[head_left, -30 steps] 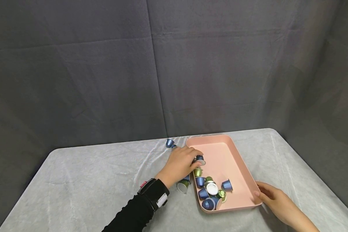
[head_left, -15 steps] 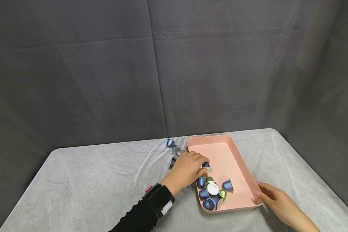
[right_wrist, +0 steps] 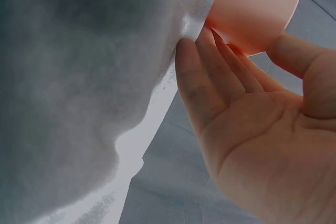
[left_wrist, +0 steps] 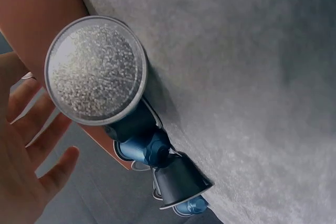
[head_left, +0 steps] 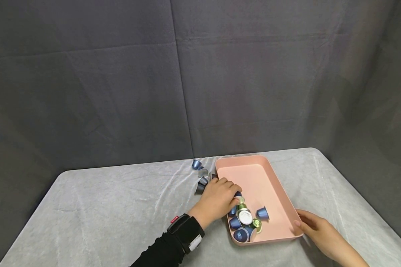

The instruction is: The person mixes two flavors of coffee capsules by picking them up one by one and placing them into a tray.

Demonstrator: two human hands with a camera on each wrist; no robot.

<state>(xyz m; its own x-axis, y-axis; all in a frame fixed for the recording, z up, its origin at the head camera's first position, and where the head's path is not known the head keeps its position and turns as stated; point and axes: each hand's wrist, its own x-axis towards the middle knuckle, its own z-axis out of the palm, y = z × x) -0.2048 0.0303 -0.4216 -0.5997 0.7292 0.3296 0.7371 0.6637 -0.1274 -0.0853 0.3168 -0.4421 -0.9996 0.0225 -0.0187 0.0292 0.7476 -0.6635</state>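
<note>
My left hand (head_left: 218,198) reaches over the left rim of a pink tray (head_left: 265,189). Its thumb and fingers pinch a dark blue coffee capsule (head_left: 239,198), close over other capsules in the tray. Below it lie a white-lidded capsule (head_left: 245,217), a green one (head_left: 256,223) and several blue ones, bunched in the near left corner. One blue capsule (head_left: 262,213) lies apart from the bunch. At the tray's near right corner, my right hand (head_left: 315,231) grips the edge, thumb at the rim and fingers (right_wrist: 207,82) along the outer side in the right wrist view.
Outside the tray's left wall, several blue and dark capsules (head_left: 199,188) lie on the grey cloth-covered table (head_left: 120,211). A silver-lidded capsule (left_wrist: 97,72) is nearest in the left wrist view. A grey curtain (head_left: 120,92) hangs behind the table.
My left hand has moved toward me and slightly right along the tray's left side with the capsule, uncovering dark capsules on the table. The right hand and tray have stayed put.
</note>
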